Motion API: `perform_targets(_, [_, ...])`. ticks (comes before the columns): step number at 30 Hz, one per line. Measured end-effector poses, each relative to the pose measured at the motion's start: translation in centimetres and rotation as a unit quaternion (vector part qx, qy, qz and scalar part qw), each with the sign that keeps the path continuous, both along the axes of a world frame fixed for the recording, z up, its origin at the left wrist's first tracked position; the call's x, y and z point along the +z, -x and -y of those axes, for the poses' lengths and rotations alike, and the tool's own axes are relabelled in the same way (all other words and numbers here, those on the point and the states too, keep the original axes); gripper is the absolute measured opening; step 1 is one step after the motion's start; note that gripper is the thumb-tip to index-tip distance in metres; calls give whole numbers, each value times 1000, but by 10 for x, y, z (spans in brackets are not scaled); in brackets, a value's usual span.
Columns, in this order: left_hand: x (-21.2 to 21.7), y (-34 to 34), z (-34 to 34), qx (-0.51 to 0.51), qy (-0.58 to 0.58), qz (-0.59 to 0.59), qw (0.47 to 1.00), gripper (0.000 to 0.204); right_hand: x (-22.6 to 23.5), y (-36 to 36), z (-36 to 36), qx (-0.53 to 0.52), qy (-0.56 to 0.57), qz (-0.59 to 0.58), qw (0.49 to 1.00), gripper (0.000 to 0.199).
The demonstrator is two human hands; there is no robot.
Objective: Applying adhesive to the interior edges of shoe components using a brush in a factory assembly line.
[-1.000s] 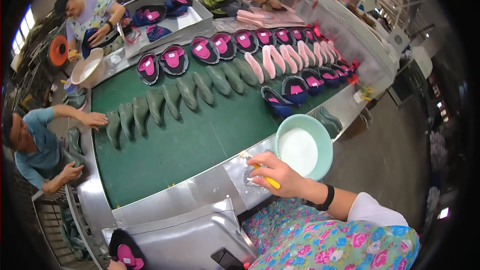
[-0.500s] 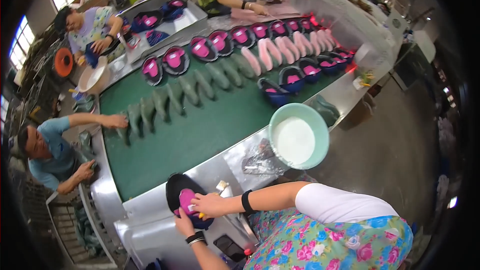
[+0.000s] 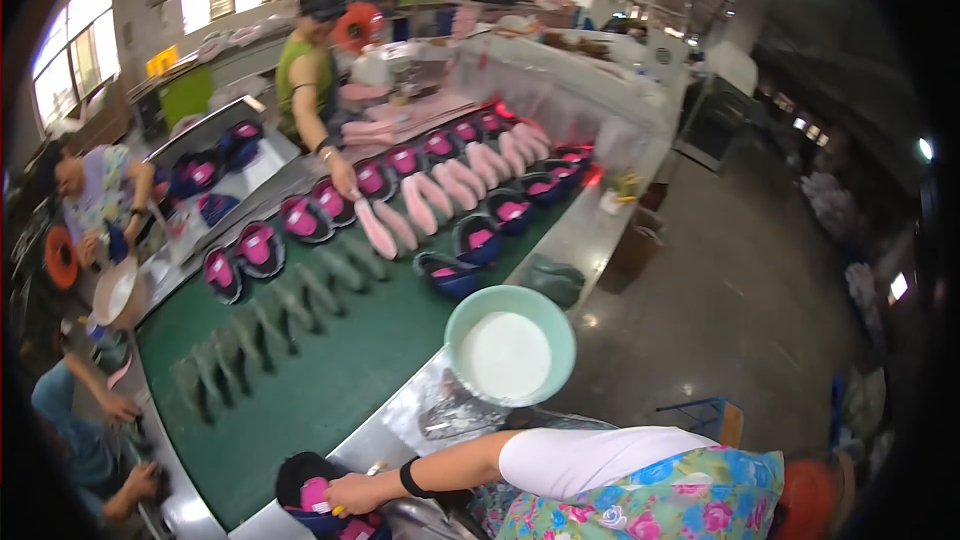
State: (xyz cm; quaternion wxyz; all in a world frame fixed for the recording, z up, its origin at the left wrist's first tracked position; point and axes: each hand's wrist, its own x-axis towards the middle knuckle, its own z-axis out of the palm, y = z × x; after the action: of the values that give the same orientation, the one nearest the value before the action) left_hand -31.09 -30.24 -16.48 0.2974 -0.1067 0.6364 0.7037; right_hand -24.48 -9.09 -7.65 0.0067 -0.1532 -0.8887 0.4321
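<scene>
Left of the mint basin, the right hand grips a yellow tool at a pink-lined, black-and-navy upper; the left hand's state I cannot tell.

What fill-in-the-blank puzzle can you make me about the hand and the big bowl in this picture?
1. The liquid in the round bowl is coloured ____.
2. In the picture, the bowl lies to the ____ of the person's right hand.
3. The wristband on that arm is ____.
4. The dark shoe piece at that hand has a bright ____ patch inside.

Missing words: white; right; black; pink.
</scene>
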Motion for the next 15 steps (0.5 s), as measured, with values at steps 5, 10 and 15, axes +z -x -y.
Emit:
perform_targets(5, [135,-10,-65,-129,-119,24,984,26,134,-51,-34,35,41,-70,996,20])
perform_targets(10, [144,-35,-189,-210,-239,3,948,29,179,-130,-38,73,167,-156,971,25])
perform_targets(15, [131,-66,-225,-257,-315,22,913,42,201,-195,-46,60,104,-69,990,21])
